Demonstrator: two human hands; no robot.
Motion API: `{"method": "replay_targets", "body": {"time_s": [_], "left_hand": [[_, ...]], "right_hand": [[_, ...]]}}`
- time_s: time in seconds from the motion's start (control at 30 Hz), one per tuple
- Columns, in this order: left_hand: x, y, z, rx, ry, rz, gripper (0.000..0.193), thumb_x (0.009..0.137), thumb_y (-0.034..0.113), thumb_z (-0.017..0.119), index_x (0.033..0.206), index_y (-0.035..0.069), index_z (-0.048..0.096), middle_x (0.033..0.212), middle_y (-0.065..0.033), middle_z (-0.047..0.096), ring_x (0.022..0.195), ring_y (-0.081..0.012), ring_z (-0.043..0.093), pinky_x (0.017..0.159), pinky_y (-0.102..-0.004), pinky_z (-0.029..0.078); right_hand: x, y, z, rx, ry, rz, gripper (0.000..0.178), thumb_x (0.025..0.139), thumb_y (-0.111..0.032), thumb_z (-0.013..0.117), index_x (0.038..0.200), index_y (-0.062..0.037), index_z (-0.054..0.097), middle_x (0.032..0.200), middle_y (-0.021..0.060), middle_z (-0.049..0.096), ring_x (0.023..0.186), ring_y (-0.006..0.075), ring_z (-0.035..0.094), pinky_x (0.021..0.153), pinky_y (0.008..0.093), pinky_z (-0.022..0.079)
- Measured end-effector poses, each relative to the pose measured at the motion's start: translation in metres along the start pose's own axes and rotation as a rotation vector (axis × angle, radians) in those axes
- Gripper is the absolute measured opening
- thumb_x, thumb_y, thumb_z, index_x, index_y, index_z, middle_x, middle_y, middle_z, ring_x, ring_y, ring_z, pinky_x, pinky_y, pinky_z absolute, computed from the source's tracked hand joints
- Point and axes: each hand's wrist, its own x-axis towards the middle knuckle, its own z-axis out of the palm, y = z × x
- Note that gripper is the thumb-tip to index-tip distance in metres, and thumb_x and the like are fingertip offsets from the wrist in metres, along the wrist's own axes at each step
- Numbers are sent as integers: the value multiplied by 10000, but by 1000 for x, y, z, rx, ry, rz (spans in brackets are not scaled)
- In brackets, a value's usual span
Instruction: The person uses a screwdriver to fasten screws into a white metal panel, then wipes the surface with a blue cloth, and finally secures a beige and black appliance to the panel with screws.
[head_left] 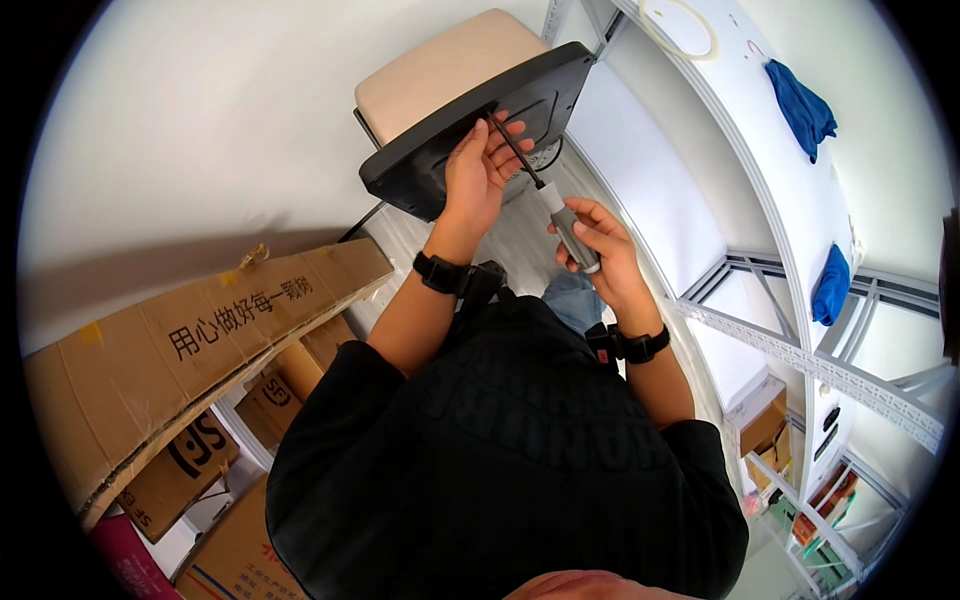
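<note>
My right hand is closed round the grey handle of a screwdriver, whose long dark shaft slants up and to the left. The tip meets the underside of a black plastic panel fixed to a beige padded cushion, like a chair seat turned on its side. Close to that tip, my left hand has its thumb and fingers loosely curled about the shaft, palm toward me. Whether a screw sits at the tip is too small to tell.
Left of me stands a long cardboard box, with more cartons below it. A white wall rises behind the cushion. To the right runs grey metal shelving with white panels, blue cloths and small boxes.
</note>
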Motion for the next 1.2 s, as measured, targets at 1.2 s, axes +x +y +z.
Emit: {"method": "replay_targets", "body": {"time_s": [1.2], "left_hand": [[136,-369,374,968,-533,-44,167,898,119,610,1019,14,660,864,-43,678,737,-85,565,654,-223,444]], "right_hand": [[-181,-102,-392,458,552,-504,317,867,-134,567,1153,0,537,857,167,670,508,168,582,460,248,432]]}}
